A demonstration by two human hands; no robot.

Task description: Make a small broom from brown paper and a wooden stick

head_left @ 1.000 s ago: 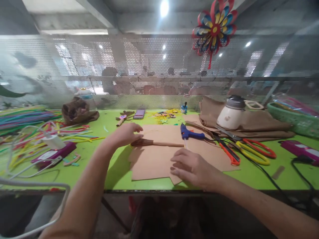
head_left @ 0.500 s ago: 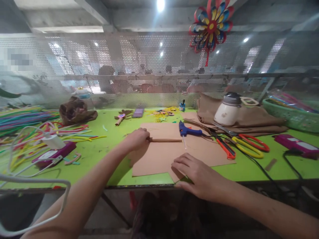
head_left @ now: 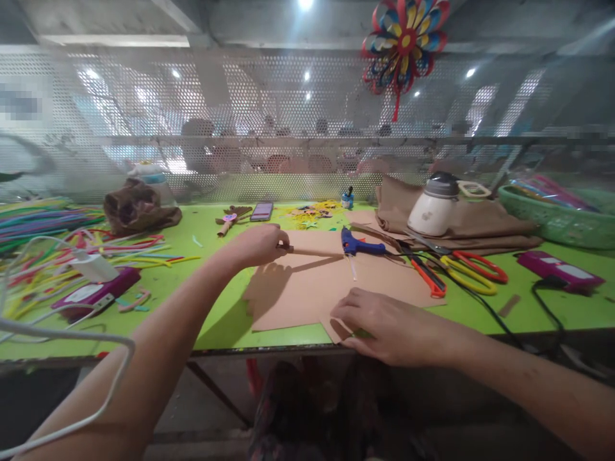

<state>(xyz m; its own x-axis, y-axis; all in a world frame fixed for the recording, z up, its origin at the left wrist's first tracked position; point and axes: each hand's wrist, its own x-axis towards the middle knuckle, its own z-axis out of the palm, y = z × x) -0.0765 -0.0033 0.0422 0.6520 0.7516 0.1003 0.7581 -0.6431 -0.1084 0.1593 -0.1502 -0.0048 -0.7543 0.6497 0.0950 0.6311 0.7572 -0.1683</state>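
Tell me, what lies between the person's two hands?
In the head view, tan paper lies between the left hand, which holds a brown stick, and the right hand.

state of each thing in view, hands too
brown stick, held at one end
left hand, closed on stick
brown paper, lying flat
right hand, loosely curled at paper's near edge
glue gun, lying down
white bottle, upright, capped
brown fabric, folded
flower ornament, hanging

Lime green colours the worktop (head_left: 202,221), plain tan the paper sheets (head_left: 288,301) and brown the slim stick (head_left: 317,253) at centre. The glue gun (head_left: 362,245) is blue, the scissors (head_left: 448,258) yellow- and orange-handled. Upper right, a flower ornament (head_left: 406,41) mixes red, blue and yellow; a grey panel (head_left: 288,109) shows dotted perforations.
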